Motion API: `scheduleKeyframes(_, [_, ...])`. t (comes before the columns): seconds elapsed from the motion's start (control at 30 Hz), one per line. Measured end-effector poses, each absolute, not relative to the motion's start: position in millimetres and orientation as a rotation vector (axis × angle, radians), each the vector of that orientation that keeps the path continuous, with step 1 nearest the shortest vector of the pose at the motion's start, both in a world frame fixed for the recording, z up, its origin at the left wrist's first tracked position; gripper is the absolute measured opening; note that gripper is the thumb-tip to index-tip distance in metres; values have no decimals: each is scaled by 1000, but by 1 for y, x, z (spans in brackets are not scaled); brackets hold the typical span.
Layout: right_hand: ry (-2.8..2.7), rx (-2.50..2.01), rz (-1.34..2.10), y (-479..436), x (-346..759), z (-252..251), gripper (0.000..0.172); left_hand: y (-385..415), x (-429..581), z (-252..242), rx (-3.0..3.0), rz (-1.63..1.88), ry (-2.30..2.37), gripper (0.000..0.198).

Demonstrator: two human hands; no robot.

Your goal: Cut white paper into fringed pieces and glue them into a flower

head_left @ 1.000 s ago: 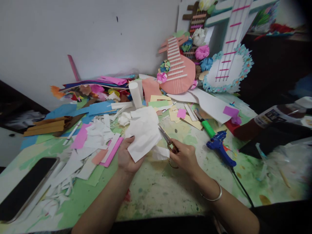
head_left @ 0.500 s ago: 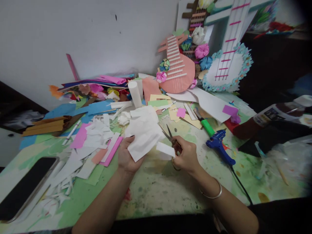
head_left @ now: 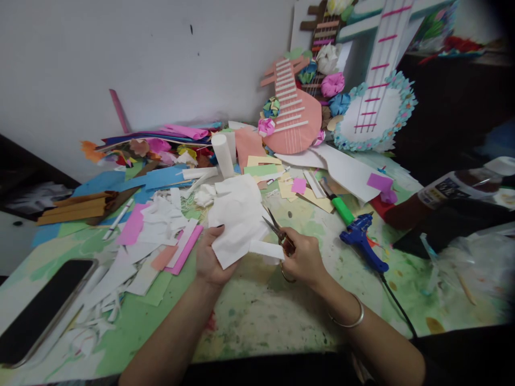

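My left hand is closed on a crumpled sheet of white paper, held up just above the paint-stained table. My right hand grips a small pair of scissors, fingers through the handles. The blades are open and point up-left at the paper's right edge. A narrow white strip hangs from the sheet between my two hands.
A blue glue gun with a green-handled tool lies right of my right hand. A phone rests at the left front. Paper scraps, a white roll and paper guitars crowd the back.
The scissors opened after cutting, then moved back in toward the paper. The cut strip swung out and now hangs between my hands. My left hand stayed in place.
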State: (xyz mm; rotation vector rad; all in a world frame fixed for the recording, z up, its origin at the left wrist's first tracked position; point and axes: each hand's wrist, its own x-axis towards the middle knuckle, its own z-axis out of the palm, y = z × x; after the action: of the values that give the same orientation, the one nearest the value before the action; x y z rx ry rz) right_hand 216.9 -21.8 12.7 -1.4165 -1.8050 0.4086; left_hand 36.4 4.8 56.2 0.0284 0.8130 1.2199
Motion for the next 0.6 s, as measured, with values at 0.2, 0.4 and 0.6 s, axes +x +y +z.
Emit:
scheduleKeyframes(0.2, [-1792,-1405,379,-23,218,11,17,5,37,54,4,1226,805,49])
scheduleKeyframes(0.4, [-1791,-1394,396,-22,218,12,15,6,35,50,6,1211,826,45])
scheduleKeyframes(0.6, [-1791,-1396,428,-22,218,13,17,6,34,52,19,1209,821,43])
